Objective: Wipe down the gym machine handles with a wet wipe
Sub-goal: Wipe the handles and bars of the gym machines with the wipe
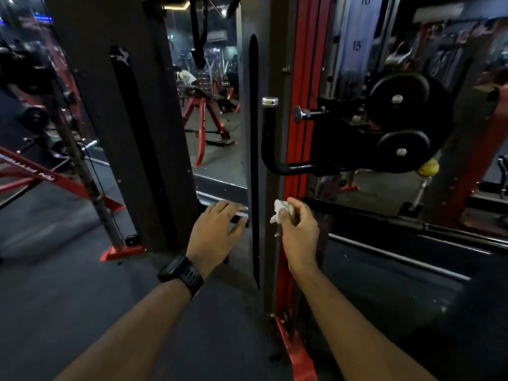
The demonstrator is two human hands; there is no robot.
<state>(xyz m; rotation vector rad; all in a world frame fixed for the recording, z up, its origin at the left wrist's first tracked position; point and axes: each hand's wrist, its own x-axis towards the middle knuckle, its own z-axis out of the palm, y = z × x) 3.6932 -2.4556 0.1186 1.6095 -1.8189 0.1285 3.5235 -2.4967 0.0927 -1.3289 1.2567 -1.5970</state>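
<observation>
Here, right hand point(298, 229) pinches the wet wipe point(278, 211); left hand point(217, 229) spread.

- Wet wipe point(277, 211): crumpled, its lower part buried in the curled fingers of the right hand point(298, 225).
- Fingertips of left hand point(217, 232): motion-smeared over a pale low rail point(204, 198); contact not determinable.
- Both forearms: cut by bottom edge.
- Black curved handle point(268, 138), above right hand: far end hidden behind red upright point(295, 78).
- Hanging black strap point(199, 37), high above left hand: cropped by top edge.
- Figures point(187, 77) beyond left hand: small, blurred.
- Equipment far left of left hand: smeared, unidentifiable.
</observation>
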